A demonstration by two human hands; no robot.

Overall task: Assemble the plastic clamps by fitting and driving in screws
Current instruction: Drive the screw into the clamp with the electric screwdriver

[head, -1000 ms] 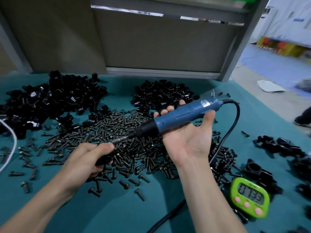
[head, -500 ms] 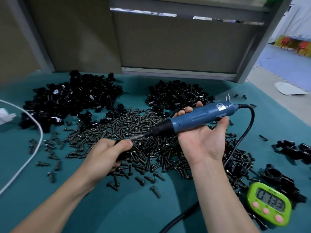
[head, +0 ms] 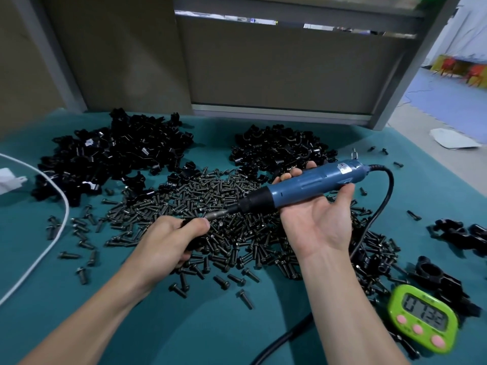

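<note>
The clamp (head: pixel 194 243) is in the left hand (head: pixel 166 243) over the middle of the desk (head: pixel 210 330), above the near-left side of the screw heap (head: pixel 237 204); fingers and thumb curl tight round it and hide most of it. The bit (head: pixel 216 214) of the blue electric screwdriver (head: pixel 303 184) meets the clamp right at the thumb; the right hand (head: pixel 316 225), palm up, wraps its fingers behind the blue body and lays its thumb over the rear end. A black cord (head: pixel 387 191) leaves the tool's rear, loops towards the right edge and passes under the right forearm to the near edge. Loose screws spread round the heap; two piles of black clamp parts lie towards the far edge, a large pile (head: pixel 113 156) far left and a smaller pile (head: pixel 279 151) far centre. A few black clamps (head: pixel 463 233) lie by the right edge; a green timer (head: pixel 424 322) lies at the near-right corner. A white cable (head: pixel 56 233) curves along the left edge, near a white plug (head: pixel 9 180). Of the held clamp only black plastic shows, below the thumb and between the fingers; its shape cannot be told.
</note>
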